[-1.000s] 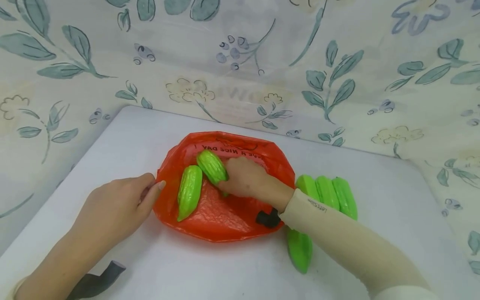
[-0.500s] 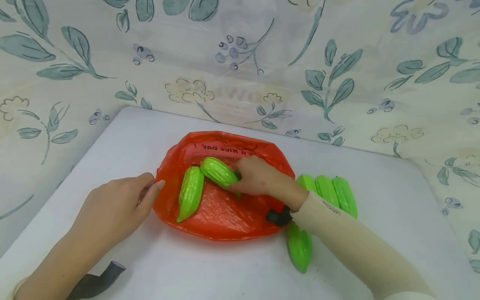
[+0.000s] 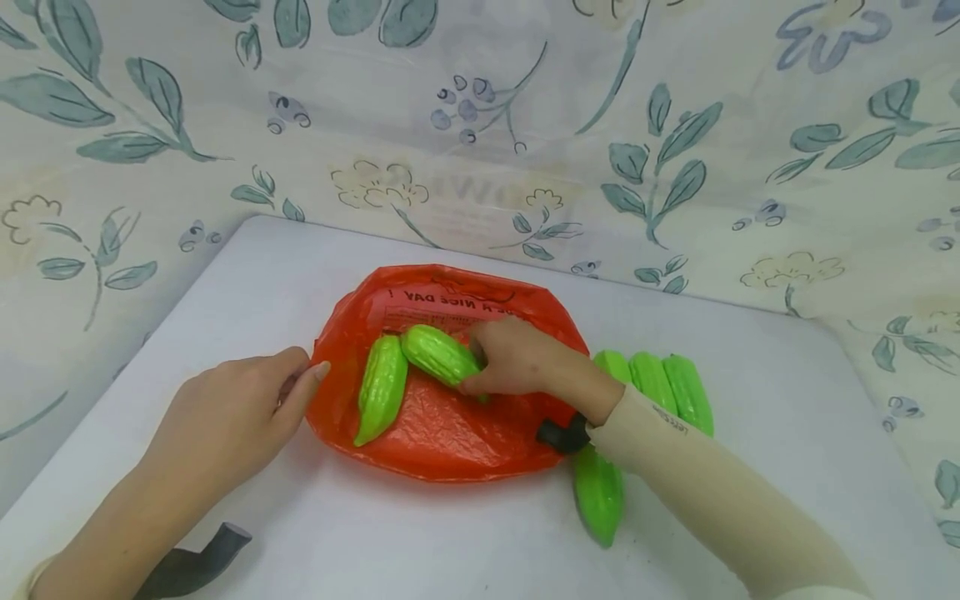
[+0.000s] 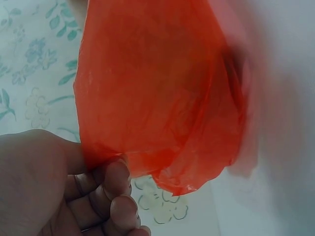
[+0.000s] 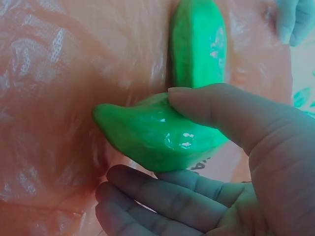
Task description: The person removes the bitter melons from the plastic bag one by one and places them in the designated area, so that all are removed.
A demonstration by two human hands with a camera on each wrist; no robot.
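Observation:
A red plastic bag (image 3: 442, 454) lies open-mouthed on the white table, printed lettering on its inner far side. At its left rim my left hand (image 3: 232, 404) pinches the film between thumb and fingers, also seen with the bag (image 4: 152, 83) in the left wrist view. Inside, my right hand (image 3: 521, 358) holds a bright green bitter melon (image 3: 437, 352) by its right end; the right wrist view has the thumb (image 5: 211, 105) on one side of it and fingers on the other. A second bitter melon (image 3: 381, 390) lies beside it on the left, their upper ends close together.
Several more green bitter melons (image 3: 654, 379) lie side by side right of the bag, partly behind the right sleeve (image 3: 690, 467). Another green melon (image 3: 600, 500) lies nearer, below that forearm. A floral cloth (image 3: 480, 108) hangs behind the table.
My right hand has moved right and slightly nearer inside the bag, bringing its melon down to a flatter slant. The left hand keeps its place on the rim.

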